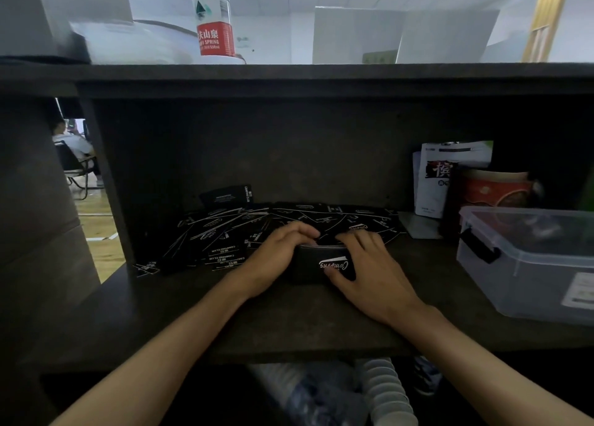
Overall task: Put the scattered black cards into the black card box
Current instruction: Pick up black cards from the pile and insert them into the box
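Presently, head view: both hands are gripping the black card box (321, 266) on the dark shelf (289, 323). The left hand (273, 258) is curling round its left side, the right hand (366, 268) is clasping its right, thumb across the printed face. Scattered black cards (225, 233) are lying just behind, spreading leftward. A clear plastic container (527, 261) is sitting to the right.

Left hand (280, 256): bare, no ring or watch visible | Right hand (363, 266): bare, no glove | Forearms: uncovered to frame edge, no sleeves in view
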The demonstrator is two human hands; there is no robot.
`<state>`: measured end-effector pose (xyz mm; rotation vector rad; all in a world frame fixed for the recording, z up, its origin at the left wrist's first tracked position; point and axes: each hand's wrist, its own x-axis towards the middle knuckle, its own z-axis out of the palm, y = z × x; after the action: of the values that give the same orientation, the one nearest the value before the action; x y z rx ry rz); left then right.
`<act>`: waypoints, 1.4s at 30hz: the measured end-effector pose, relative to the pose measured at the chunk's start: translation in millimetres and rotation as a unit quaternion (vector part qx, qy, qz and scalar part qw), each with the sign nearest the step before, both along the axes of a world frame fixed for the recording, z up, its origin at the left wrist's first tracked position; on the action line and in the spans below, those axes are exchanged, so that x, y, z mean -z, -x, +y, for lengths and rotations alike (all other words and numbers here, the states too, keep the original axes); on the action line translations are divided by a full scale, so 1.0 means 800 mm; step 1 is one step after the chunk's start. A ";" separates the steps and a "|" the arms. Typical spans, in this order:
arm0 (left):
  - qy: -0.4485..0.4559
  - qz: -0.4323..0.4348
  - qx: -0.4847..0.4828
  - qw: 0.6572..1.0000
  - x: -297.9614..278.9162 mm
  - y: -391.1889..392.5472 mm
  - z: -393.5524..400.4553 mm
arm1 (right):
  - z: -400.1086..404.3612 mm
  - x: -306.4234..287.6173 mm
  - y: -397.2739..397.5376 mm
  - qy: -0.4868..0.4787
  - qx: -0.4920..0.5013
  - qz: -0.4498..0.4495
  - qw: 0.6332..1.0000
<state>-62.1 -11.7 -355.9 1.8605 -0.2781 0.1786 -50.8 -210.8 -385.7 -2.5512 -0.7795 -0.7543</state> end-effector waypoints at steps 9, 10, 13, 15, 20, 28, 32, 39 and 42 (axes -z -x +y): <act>-0.008 0.021 0.012 1.000 -0.009 -0.022 -0.045 | -0.054 -0.010 -0.010 0.010 0.026 0.016 0.999; -0.086 -0.023 -0.017 0.996 -0.011 -0.032 -0.051 | -0.068 -0.009 -0.011 0.007 0.044 0.018 0.999; -0.280 -0.111 -0.080 0.950 -0.004 -0.068 -0.072 | -0.090 -0.002 -0.009 0.011 0.072 0.006 0.997; -0.379 -0.094 -0.076 0.917 0.007 -0.088 -0.079 | -0.089 0.000 -0.005 0.017 0.069 -0.009 0.997; -0.428 -0.117 -0.079 0.893 0.025 -0.111 -0.062 | -0.089 0.000 -0.004 0.014 0.062 -0.018 0.998; -0.485 -0.260 -0.080 0.831 0.024 -0.095 -0.044 | -0.092 -0.001 -0.004 0.004 0.036 -0.014 0.999; -0.396 -0.233 -0.069 0.885 0.029 -0.087 -0.047 | -0.110 -0.006 -0.002 0.018 -0.005 0.005 1.000; -0.447 -0.157 -0.133 0.870 0.028 -0.090 -0.043 | -0.111 -0.005 0.002 0.012 0.007 -0.005 1.000; -0.268 -0.160 -0.092 0.945 0.014 -0.081 -0.051 | -0.114 -0.003 0.001 0.007 0.010 -0.011 1.000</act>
<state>2.3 -52.8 -367.4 2.4002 -0.4060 0.5855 -51.3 -301.7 -383.6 -2.5710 -0.7701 -0.7859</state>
